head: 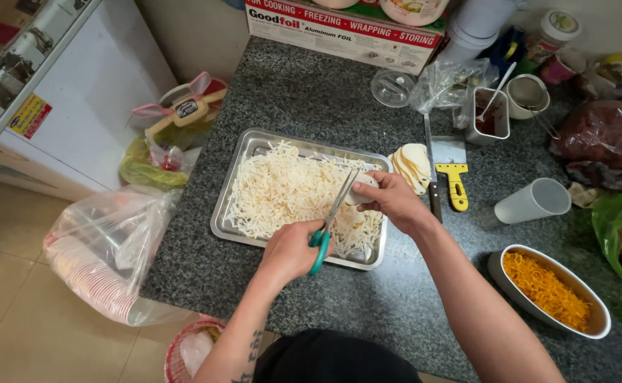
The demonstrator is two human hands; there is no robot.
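My left hand [291, 250] grips green-handled scissors [330, 220], blades pointing up and away over a rectangular steel tray [224, 213]. The tray holds a heap of thin white shredded strips [282, 188]. My right hand [390, 200] holds a rolled pale white sheet [359, 189] at the scissor blades, above the tray's right side. A small stack of round pale sheets [412, 164] lies on the grey stone counter [304, 99] just right of the tray.
A yellow-handled scraper [453, 174] and a knife lie right of the stack. A white cup [533, 201] lies on its side; an oval dish of orange shreds [548, 287] sits at the front right. Jars, bags and a foil box crowd the back. A bag of cups [102, 252] hangs left.
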